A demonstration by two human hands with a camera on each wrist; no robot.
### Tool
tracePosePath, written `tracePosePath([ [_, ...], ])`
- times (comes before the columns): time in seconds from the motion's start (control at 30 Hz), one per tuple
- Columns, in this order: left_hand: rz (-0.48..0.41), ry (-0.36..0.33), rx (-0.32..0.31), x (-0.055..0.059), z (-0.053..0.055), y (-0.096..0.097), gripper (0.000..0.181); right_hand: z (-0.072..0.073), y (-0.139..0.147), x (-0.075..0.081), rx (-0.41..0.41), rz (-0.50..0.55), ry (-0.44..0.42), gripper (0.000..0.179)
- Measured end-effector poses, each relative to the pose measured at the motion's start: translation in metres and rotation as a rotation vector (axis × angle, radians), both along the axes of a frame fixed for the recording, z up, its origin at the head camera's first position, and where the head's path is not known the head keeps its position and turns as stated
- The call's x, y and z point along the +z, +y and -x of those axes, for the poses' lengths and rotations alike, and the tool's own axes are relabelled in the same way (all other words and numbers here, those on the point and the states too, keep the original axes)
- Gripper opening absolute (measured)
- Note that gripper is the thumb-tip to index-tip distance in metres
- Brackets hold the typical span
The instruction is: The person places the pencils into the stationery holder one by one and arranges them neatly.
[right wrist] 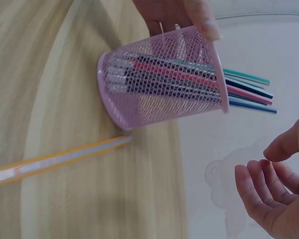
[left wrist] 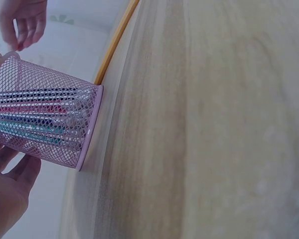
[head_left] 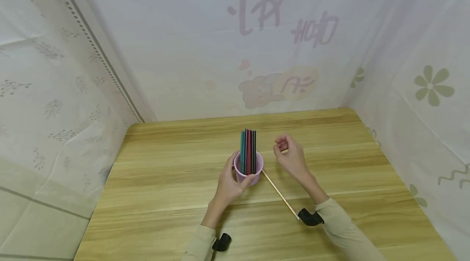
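A pink mesh pen cup [head_left: 259, 165] stands near the middle of the wooden table, its base right at the tabletop. My left hand [head_left: 229, 183] grips it from the left, thumb at the near side of the rim and fingers round the far side. Several slim pencil-like sticks [head_left: 248, 151] in teal, red and black stand bunched inside, their tops above the rim. To the right of the cup, my right hand [head_left: 291, 157] is raised with fingers loosely bent, holding nothing. Below it lies a thin orange-and-silver pencil-like stick [right wrist: 60, 162], one end close to the cup's base.
The wooden table [head_left: 165, 171] ends at a back edge against a pale printed curtain [head_left: 191, 69]. More printed sheets hang at the left [head_left: 55, 110] and right sides. A black curved piece [head_left: 310, 217] is at the right sleeve, and another black piece [head_left: 222, 242] at the left.
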State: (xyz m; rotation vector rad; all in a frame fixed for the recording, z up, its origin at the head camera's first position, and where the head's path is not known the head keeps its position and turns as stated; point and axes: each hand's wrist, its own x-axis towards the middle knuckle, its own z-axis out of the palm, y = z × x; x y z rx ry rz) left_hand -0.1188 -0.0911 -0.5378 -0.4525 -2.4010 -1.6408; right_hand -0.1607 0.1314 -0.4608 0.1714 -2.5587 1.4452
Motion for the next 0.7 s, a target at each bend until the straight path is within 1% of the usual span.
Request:
tracePosePath([
  [0.1,-0.002,-0.004,-0.001,-0.001,0.000,-0.001,0.088,-0.004,0.006,-0.003,-0.013,-0.002,-0.014,0.018],
  [0.23,-0.014,0.018,-0.008,0.000,0.000,-0.001,0.087,-0.010,0.014,-0.008,-0.008,-0.019,-0.013,0.017],
  [0.43,-0.015,0.032,-0.007,-0.001,0.001,0.000,0.087,-0.022,0.023,-0.019,0.036,-0.036,-0.038,0.015],
  [0.6,-0.012,0.017,-0.008,0.000,0.001,0.000,0.088,-0.034,0.029,-0.029,0.067,-0.102,-0.070,0.017],
  [0.7,-0.008,0.009,-0.007,0.000,0.000,-0.001,0.088,-0.041,0.030,-0.036,0.085,-0.120,-0.090,0.018],
])
